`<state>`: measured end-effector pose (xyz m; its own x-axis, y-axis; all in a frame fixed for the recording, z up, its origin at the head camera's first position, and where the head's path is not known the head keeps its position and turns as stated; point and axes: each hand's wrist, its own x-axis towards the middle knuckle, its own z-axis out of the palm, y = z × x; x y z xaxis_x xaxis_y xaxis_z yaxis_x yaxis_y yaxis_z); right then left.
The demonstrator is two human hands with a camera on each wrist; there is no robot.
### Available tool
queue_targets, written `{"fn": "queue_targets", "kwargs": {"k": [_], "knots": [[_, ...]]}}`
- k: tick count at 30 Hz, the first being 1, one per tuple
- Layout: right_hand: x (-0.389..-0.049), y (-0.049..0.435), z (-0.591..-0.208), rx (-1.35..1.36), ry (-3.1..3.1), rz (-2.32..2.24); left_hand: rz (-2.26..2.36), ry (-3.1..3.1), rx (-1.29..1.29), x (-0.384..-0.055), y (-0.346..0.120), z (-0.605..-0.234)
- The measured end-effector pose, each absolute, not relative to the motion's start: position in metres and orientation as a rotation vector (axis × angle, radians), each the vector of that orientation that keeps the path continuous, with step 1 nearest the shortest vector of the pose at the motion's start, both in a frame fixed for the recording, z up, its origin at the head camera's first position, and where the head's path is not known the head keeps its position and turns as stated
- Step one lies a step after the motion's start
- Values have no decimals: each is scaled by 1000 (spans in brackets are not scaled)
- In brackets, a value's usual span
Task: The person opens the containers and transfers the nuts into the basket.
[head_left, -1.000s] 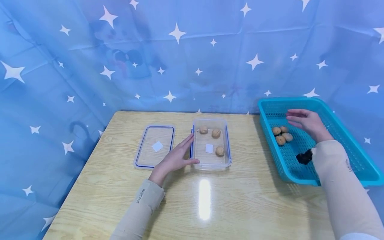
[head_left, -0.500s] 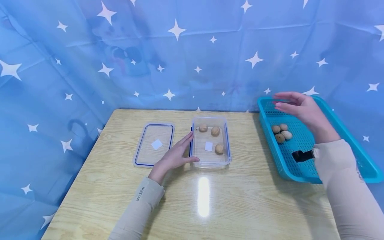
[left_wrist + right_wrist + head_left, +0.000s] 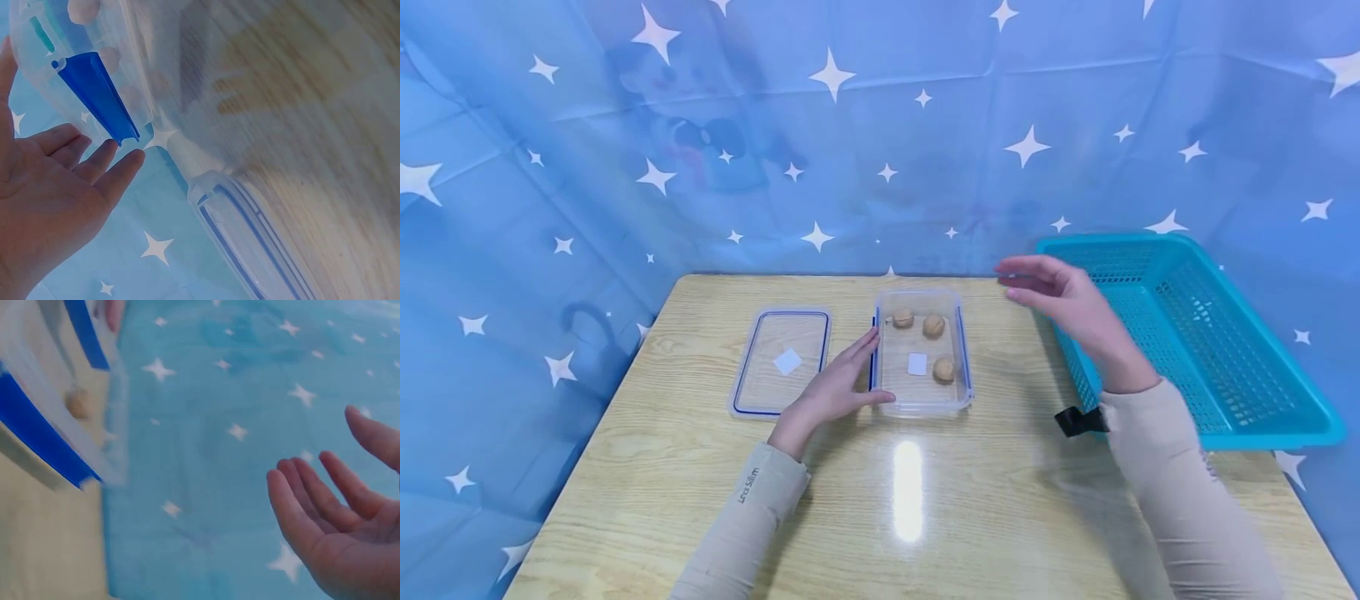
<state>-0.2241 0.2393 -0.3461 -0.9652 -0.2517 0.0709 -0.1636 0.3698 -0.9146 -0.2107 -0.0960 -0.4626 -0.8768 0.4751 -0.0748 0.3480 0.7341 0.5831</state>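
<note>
A clear plastic food box [image 3: 925,408] with blue side clips stands on the table, holding walnuts [image 3: 933,326] and a small white square [image 3: 917,364]. My left hand [image 3: 831,387] rests against the box's left side, fingers stretched along the rim and thumb at the near corner. In the left wrist view its fingertips are beside a blue clip [image 3: 97,94]. My right hand [image 3: 1078,312] is in the air between box and basket, fingers and thumb gently bent. The right wrist view shows nothing in its palm [image 3: 356,556].
A clear lid [image 3: 767,387] with a blue seal and a white square lies left of the box. At the right is a turquoise plastic basket [image 3: 1262,342], its left part hidden by my right arm. A blue starred curtain [image 3: 880,125] hangs behind the table.
My right hand has risen from over the basket and moved left past its left edge. The walnuts in the basket are now hidden. My left hand has stayed on the box.
</note>
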Motion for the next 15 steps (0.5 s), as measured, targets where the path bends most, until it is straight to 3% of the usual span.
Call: {"fn": "queue_targets", "kwargs": {"k": [15], "knots": [[-226, 148, -439, -432, 2249, -1471, 852, 2724, 642, -211, -96, -462]]}}
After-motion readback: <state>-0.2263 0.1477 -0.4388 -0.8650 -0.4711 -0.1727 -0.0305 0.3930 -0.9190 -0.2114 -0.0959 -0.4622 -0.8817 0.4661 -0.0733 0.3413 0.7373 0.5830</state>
